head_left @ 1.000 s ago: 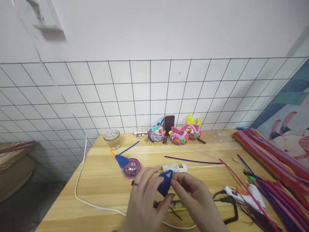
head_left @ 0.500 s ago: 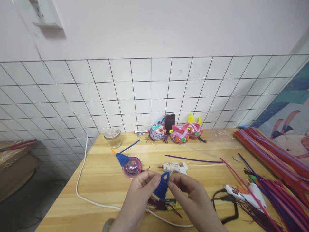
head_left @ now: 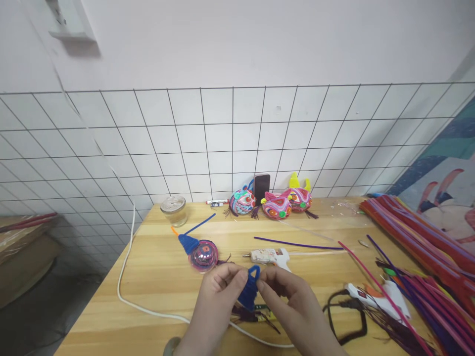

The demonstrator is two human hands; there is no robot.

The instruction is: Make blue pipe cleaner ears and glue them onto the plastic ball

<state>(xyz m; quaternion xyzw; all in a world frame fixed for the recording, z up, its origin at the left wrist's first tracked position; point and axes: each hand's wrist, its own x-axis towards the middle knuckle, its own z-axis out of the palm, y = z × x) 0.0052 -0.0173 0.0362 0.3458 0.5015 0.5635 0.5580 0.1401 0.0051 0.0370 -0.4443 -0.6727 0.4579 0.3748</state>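
Note:
Between my two hands is a blue pipe-cleaner triangle (head_left: 248,292), its rows wound close together and a small open loop at its tip. My left hand (head_left: 221,291) pinches its left edge with thumb and forefinger. On the other side, my right hand (head_left: 285,291) pinches near the loop at the upper right. A similar blue triangle (head_left: 187,244) with an orange end and a long blue tail lies on the table, touching a round coiled piece with a shiny clear dome (head_left: 204,256). Beyond my hands rests a white glue gun (head_left: 267,255).
Several coiled animal-face ornaments (head_left: 276,205) and a phone (head_left: 261,188) stand against the tiled wall. At the back left is a lidded glass jar (head_left: 173,211). Pipe-cleaner bundles (head_left: 419,232) fill the right side, near another glue gun (head_left: 386,299). A white cable (head_left: 148,310) crosses the table.
Both hands keep their pinch on the blue triangle, which has shifted only very slightly downward. Everything on the table stays where it was.

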